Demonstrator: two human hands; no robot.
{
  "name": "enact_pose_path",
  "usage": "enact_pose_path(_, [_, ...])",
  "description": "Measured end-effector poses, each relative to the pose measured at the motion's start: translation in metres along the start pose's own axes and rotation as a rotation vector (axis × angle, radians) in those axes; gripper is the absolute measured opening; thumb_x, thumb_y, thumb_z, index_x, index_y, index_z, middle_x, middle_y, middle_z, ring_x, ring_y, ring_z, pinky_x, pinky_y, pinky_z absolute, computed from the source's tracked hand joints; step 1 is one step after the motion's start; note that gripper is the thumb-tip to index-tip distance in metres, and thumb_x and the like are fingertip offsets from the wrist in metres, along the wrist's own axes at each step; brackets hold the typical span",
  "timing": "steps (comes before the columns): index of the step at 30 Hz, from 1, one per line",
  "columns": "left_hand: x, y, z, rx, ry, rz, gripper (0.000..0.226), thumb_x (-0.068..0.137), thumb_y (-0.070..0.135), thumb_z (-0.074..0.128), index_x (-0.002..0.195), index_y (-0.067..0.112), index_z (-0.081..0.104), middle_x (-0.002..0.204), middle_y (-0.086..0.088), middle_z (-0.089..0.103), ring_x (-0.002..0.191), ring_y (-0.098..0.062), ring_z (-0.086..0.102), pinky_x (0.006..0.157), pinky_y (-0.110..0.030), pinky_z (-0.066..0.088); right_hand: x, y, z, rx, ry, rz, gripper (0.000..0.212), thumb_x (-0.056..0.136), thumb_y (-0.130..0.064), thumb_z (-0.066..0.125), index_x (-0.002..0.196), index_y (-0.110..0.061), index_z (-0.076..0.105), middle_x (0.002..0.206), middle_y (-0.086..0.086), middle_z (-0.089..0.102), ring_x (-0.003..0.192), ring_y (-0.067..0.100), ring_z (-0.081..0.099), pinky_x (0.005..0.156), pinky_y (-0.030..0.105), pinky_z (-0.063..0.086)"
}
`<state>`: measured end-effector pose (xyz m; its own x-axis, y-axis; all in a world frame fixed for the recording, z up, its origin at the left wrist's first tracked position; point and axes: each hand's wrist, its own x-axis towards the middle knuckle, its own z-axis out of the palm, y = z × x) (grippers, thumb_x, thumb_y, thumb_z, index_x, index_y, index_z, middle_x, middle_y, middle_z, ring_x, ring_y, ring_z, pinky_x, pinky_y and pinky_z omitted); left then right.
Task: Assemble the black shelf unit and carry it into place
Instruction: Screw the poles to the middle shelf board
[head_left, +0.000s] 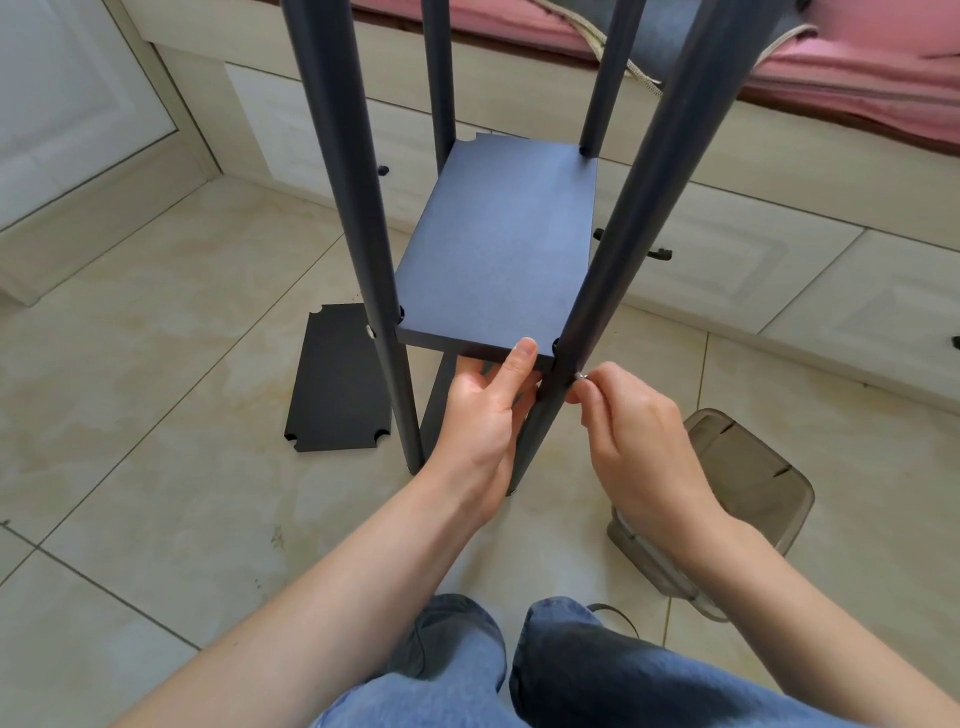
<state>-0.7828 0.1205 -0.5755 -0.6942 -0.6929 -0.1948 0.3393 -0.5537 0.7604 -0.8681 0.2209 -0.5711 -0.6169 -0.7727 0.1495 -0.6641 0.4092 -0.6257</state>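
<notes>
**Shelf board fastening at the near right post: handling notes**

The black shelf unit, four round dark metal posts (358, 208) and one flat matt black rectangular board (498, 249), stands upright on the beige tiled floor (156, 364) in front of us. Our left hand (483, 410) grips the board's near edge, thumb on top and fingers underneath. Our right hand (639, 431) pinches a small silvery fastener (581, 375) against the near right post (613, 270), just below the board.

A second black notched board (340, 379) lies flat on the floor to the left, not yet fitted.

We judge the posts stiff and smooth, so slippery under a loose grasp. The boards look rigid and fairly light. With one board fitted, the frame probably racks easily. For carrying, we would take two posts close under a fixed board, not the board edge.
</notes>
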Motion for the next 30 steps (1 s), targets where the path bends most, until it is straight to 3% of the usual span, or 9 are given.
enact_pose_path(4, [0.000, 0.001, 0.000, 0.007, -0.015, 0.005, 0.025, 0.103, 0.015, 0.052, 0.125, 0.006, 0.048, 0.091, -0.004, 0.073, 0.076, -0.016, 0.073, 0.070, -0.020, 0.056, 0.006, -0.003, -0.003, -0.016, -0.010, 0.015, 0.031, 0.104, -0.028, 0.039, 0.087, -0.014, 0.061, 0.076, -0.001, 0.059, 0.076, 0.023, 0.055, 0.071, 0.044, 0.046])
enact_pose_path(7, [0.000, 0.002, 0.000, 0.016, -0.011, 0.005, 0.022, 0.103, 0.015, 0.052, 0.123, 0.006, 0.048, 0.089, -0.005, 0.073, 0.074, -0.018, 0.072, 0.068, -0.021, 0.056, 0.009, -0.005, -0.006, 0.144, -0.043, 0.070, 0.036, 0.103, -0.026, 0.042, 0.070, -0.024, 0.058, 0.063, -0.003, 0.055, 0.060, 0.012, 0.049, 0.060, 0.031, 0.039])
enact_pose_path(9, [0.000, 0.002, 0.000, 0.017, 0.002, -0.001, 0.023, 0.103, 0.015, 0.052, 0.124, 0.006, 0.049, 0.094, -0.007, 0.072, 0.079, -0.018, 0.072, 0.070, -0.021, 0.056, 0.009, -0.004, -0.008, 0.168, -0.063, 0.078, 0.037, 0.103, -0.026, 0.043, 0.069, -0.025, 0.058, 0.064, -0.002, 0.058, 0.060, 0.009, 0.051, 0.057, 0.023, 0.036])
enact_pose_path(11, [0.000, 0.001, -0.001, 0.017, 0.009, -0.007, 0.027, 0.103, 0.016, 0.053, 0.128, 0.006, 0.049, 0.100, -0.008, 0.072, 0.083, -0.019, 0.073, 0.073, -0.021, 0.056, 0.009, -0.003, -0.010, 0.113, -0.068, 0.066, 0.034, 0.103, -0.027, 0.043, 0.075, -0.022, 0.062, 0.068, -0.004, 0.059, 0.066, 0.010, 0.054, 0.062, 0.029, 0.042])
enact_pose_path(14, [0.000, 0.000, -0.001, 0.013, 0.023, -0.018, 0.033, 0.102, 0.017, 0.055, 0.133, 0.006, 0.049, 0.106, -0.006, 0.073, 0.090, -0.016, 0.073, 0.077, -0.019, 0.055, 0.009, -0.003, -0.013, -0.147, -0.031, -0.046, 0.029, 0.103, -0.027, 0.045, 0.086, -0.010, 0.063, 0.077, 0.003, 0.062, 0.080, 0.027, 0.057, 0.073, 0.043, 0.046])
enact_pose_path(17, [0.000, 0.000, -0.002, 0.028, 0.034, -0.017, 0.036, 0.101, 0.017, 0.056, 0.135, 0.007, 0.049, 0.109, -0.004, 0.073, 0.095, -0.015, 0.073, 0.079, -0.018, 0.055, 0.009, -0.007, -0.014, -0.287, -0.016, -0.093, 0.030, 0.103, -0.027, 0.045, 0.086, -0.008, 0.060, 0.081, 0.005, 0.061, 0.082, 0.030, 0.054, 0.073, 0.045, 0.044])
enact_pose_path(24, [0.001, -0.001, -0.004, 0.116, 0.027, -0.004, 0.028, 0.102, 0.018, 0.054, 0.127, 0.007, 0.050, 0.112, -0.013, 0.068, 0.098, -0.021, 0.070, 0.087, -0.025, 0.056, 0.016, -0.007, -0.014, 0.328, -0.156, 0.148, 0.036, 0.102, -0.020, 0.048, 0.072, -0.016, 0.068, 0.060, -0.005, 0.060, 0.061, 0.011, 0.055, 0.068, 0.032, 0.044])
enact_pose_path(29, [0.001, 0.003, -0.005, 0.130, 0.055, -0.020, 0.037, 0.102, 0.017, 0.054, 0.135, -0.001, 0.049, 0.120, -0.019, 0.068, 0.099, -0.021, 0.072, 0.081, -0.022, 0.056, 0.022, 0.006, -0.021, 0.207, -0.074, 0.087, 0.012, 0.090, -0.035, 0.067, 0.088, -0.023, 0.067, 0.071, -0.007, 0.064, 0.064, 0.004, 0.056, 0.058, 0.019, 0.042])
enact_pose_path(30, [0.001, 0.004, -0.006, 0.140, 0.058, -0.023, 0.036, 0.102, 0.017, 0.053, 0.134, 0.001, 0.051, 0.119, -0.016, 0.069, 0.101, -0.020, 0.072, 0.081, -0.021, 0.056, 0.026, 0.008, -0.024, 0.221, -0.058, 0.103, 0.019, 0.085, -0.039, 0.072, 0.098, -0.027, 0.064, 0.077, -0.008, 0.064, 0.069, 0.005, 0.059, 0.061, 0.018, 0.045])
